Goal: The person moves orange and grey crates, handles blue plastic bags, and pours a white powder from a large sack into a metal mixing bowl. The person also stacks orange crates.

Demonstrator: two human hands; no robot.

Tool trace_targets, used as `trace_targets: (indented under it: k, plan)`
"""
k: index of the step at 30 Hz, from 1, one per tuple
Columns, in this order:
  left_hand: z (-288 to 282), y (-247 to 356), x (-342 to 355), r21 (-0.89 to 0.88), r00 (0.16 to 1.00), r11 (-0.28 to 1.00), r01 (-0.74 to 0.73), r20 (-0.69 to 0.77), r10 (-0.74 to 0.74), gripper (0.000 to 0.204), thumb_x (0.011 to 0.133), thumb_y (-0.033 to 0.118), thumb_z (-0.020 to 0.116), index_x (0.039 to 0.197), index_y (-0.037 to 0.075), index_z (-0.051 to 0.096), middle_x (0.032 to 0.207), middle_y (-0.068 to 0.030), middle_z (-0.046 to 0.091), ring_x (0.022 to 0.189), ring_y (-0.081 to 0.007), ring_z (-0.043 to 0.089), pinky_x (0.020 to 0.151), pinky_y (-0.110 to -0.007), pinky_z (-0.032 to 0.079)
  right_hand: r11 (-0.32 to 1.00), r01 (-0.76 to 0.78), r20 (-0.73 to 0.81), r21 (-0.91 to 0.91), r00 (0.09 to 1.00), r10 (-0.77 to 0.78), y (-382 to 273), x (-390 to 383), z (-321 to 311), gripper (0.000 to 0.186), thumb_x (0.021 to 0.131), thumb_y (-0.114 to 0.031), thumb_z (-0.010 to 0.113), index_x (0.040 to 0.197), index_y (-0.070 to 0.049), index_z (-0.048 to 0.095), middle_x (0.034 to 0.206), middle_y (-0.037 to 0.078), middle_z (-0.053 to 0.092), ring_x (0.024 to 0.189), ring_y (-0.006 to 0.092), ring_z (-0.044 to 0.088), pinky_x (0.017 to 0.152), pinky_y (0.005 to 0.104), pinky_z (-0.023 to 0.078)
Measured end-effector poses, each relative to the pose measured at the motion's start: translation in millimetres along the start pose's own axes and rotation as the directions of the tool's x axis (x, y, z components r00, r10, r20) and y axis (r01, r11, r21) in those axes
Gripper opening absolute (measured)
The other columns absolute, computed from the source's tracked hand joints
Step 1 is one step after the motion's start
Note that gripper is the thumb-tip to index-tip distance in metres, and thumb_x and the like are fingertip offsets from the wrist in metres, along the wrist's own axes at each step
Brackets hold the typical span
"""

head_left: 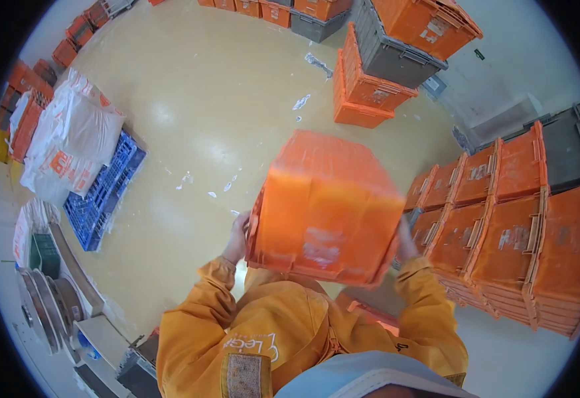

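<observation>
A large orange plastic crate [333, 205] is held up in front of my body, between my two hands. Its closed sides face up and away, and the flared rim is at the lower edge near my chest; its inside is hidden. At the crate's left edge, my left hand [237, 237] grips the rim, the fingers partly behind it. My right hand [406, 242] holds the opposite side, mostly hidden by the crate and slightly blurred. Below the crate, part of another orange crate [376, 317] shows beside my jacket.
Stacked orange crates [512, 232] line the right side. Another stack of orange and grey crates [373, 93] stands ahead. White sacks [77, 139] lie on a blue pallet [104, 192] at left. Large reels [51, 305] stand lower left. The yellowish floor [204, 99] has worn patches.
</observation>
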State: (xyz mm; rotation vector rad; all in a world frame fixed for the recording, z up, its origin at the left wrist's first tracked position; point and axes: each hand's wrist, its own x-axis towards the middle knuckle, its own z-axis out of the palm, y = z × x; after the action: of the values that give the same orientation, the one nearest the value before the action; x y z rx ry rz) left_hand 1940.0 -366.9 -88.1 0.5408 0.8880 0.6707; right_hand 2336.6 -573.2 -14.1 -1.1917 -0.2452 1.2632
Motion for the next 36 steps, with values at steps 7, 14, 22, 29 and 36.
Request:
trace_targets:
  k: [7,14,22,29,36]
  plan:
    - [53.2,63.2,-1.3,-0.163,0.925,0.985,0.056,0.38,0.01,0.069,0.089,0.041,0.047,0.145,0.01,0.021,0.14,-0.0119,0.04,0.131,-0.027,0.037,0.104,-0.045,0.035,0.987,-0.054,0.051,-0.154,0.997,0.062,-189.0,13.7,136.9,0.046,0.096,-0.035,0.044,0.13,-0.004,0.046,0.126,0.011,0.055,0.109,0.0223,0.056,0.094,0.0357,0.046]
    - [-59.5,-51.7,65.1,-0.344,0.85,0.782,0.519,0.301,-0.432,0.058,0.087,0.044,0.04,0.13,0.005,0.042,0.11,-0.0113,0.062,0.082,-0.0255,0.066,0.048,-0.036,0.056,0.838,-0.356,0.028,-0.414,0.915,0.402,-117.2,179.9,153.7,0.044,0.096,-0.032,0.046,0.131,-0.005,0.048,0.127,0.009,0.054,0.113,0.0198,0.052,0.097,0.0315,0.042]
    - [-139.1,-107.6,66.0,-0.508,0.883,0.747,0.43,0.062,-0.466,0.046,0.09,0.036,0.038,0.121,0.005,0.05,0.107,-0.0124,0.062,0.097,-0.0275,0.061,0.079,-0.05,0.053,0.573,-0.283,-0.046,-0.769,0.918,0.393,-9.2,306.4,183.0,0.051,0.096,-0.038,0.045,0.132,-0.001,0.048,0.133,0.011,0.05,0.116,0.0223,0.05,0.102,0.032,0.036]
    - [-146.2,-88.7,129.4,-0.361,0.8,0.747,0.559,-0.005,-0.6,0.068,0.092,0.064,0.027,0.135,0.013,0.04,0.132,-0.0129,0.045,0.12,-0.0326,0.044,0.094,-0.051,0.042,-0.127,0.043,0.011,-0.991,0.971,0.239,-2.4,270.0,124.9,0.062,0.093,-0.049,0.046,0.133,-0.002,0.046,0.136,0.02,0.045,0.128,0.0339,0.04,0.108,0.0391,0.03]
    - [-113.8,-70.8,128.5,-0.381,0.85,0.794,0.474,-0.039,-0.525,0.056,0.095,0.056,0.029,0.137,0.019,0.038,0.14,-0.0079,0.04,0.126,-0.0319,0.039,0.102,-0.055,0.031,0.075,-0.23,-0.203,-0.97,0.943,0.263,-1.0,87.8,74.3,0.059,0.092,-0.045,0.049,0.131,-0.001,0.048,0.135,0.019,0.047,0.126,0.0311,0.045,0.105,0.0383,0.035]
